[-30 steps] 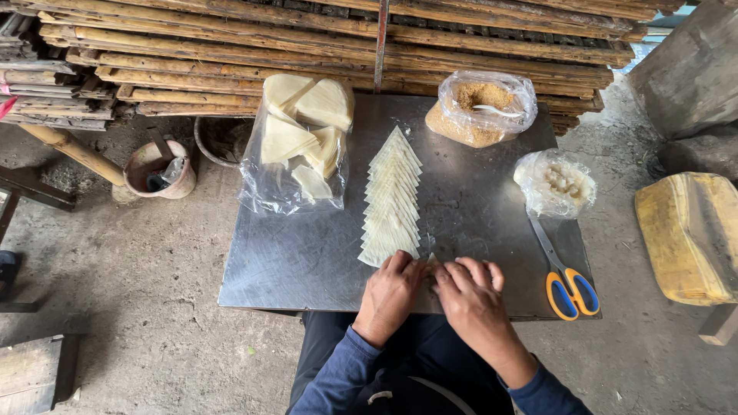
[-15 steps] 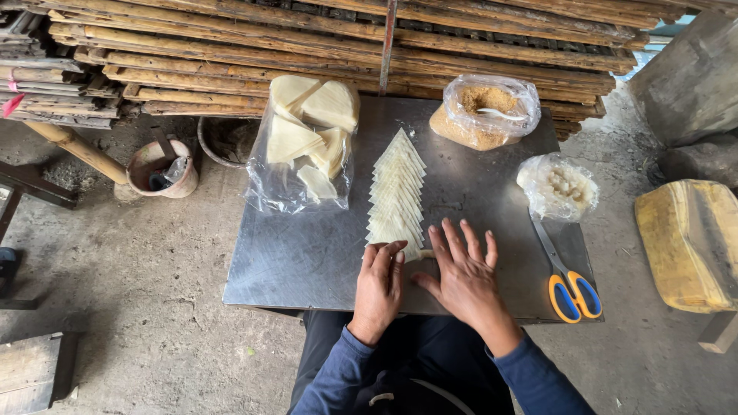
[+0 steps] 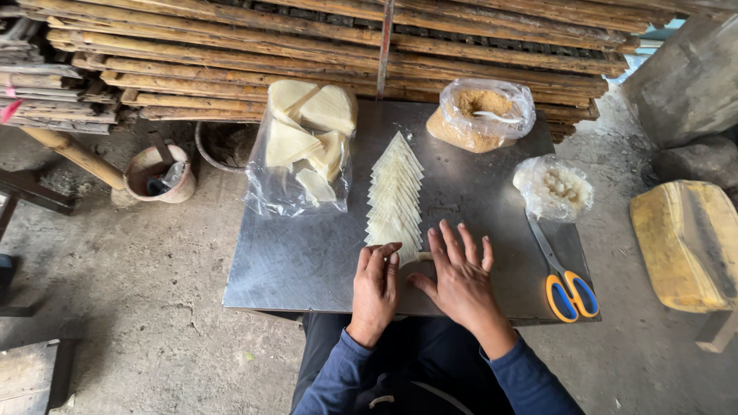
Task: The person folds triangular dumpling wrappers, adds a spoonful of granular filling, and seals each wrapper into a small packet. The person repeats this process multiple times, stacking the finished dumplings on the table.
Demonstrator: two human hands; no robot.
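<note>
- Stacked bamboo and timber poles point(image 3: 346, 46) across the whole back, lying flat behind the far edge of the counter.
- Grey metal counter point(image 3: 307, 261) in the middle, dull and scratched, standing on a rough concrete floor point(image 3: 154, 323).
- Yellow block-shaped container point(image 3: 688, 242) at the far right, on the floor, well apart from the counter.
- Clear plastic bag of pale triangular wrappers point(image 3: 304, 146) on the far left part of the counter, lying open and loose.
- Row of overlapped pale triangular sheets point(image 3: 396, 196) down the middle of the counter, fanned from the far side toward the near edge, near end right at the fingertips.
- Bag of brown crumbly filling point(image 3: 480, 115) at the far right corner, white spoon inside.
- Smaller bag of whitish lumps point(image 3: 553, 188) nearer on the right side, just beside the scissors.
- Right hand point(image 3: 461, 277) flat on the counter, fingers spread wide, grasping nothing, just right of the row's near end.
- Left hand point(image 3: 377, 284) palm down, fingers together and slightly curled, tips touching the nearest sheet; unclear whether anything is pinched beneath.
- Scissors point(image 3: 565, 280) with orange and blue handles, lying closed near the right edge, blades pointing away.
- Small round pot point(image 3: 157, 173) on the floor at left, beside a bamboo leg.
</note>
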